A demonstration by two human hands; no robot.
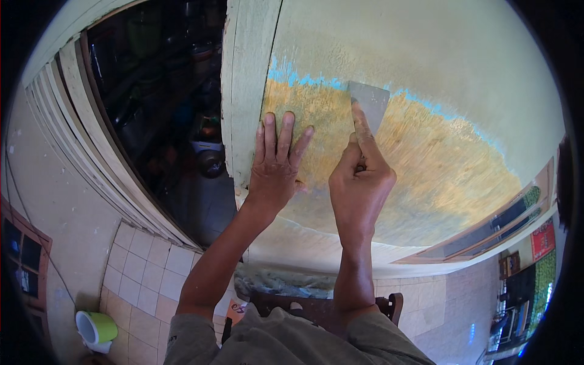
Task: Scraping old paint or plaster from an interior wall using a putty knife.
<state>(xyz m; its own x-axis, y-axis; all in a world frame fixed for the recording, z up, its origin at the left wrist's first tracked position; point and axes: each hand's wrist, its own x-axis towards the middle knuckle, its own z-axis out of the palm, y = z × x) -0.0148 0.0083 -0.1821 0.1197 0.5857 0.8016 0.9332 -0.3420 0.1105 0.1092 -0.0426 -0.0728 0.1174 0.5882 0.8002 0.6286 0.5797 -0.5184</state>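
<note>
While the left hand (277, 176) is spread, fingers apart, on the patchy yellow-green wall (426, 158), a flat grey metal-looking scraper (375, 102) is clamped in the right hand (365, 185), its far edge at the ragged bright-blue paint line (310, 80). Scraping seems the step; low strokes into the pale-green paint (450, 55) beyond are probably called for.

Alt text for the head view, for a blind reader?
A person's right hand holds a flat grey scraper against a pale green wall, at the ragged blue upper edge of a yellow-brown patch. The left hand rests open on the wall.
</note>
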